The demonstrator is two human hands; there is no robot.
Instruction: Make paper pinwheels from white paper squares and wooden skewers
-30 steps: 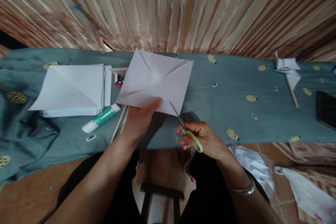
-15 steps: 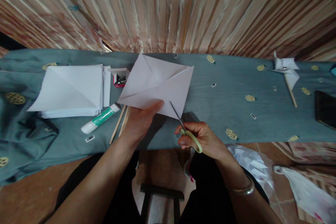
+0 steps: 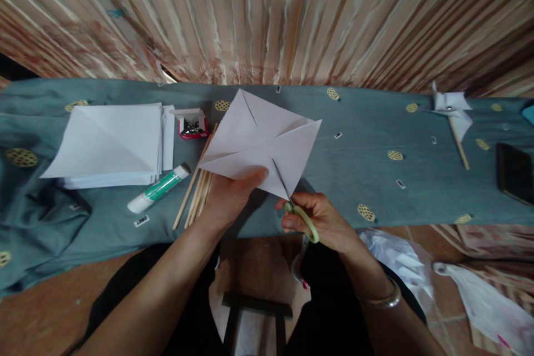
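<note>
Left hand fingers gripping creased paper square above bench | right hand fingers holding scissors, blades cutting into paper's near corner

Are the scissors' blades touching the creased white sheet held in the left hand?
Touching. The head view shows the scissors in the right hand, blades overlapping the sheet's near corner; left hand grips its edge.
</note>
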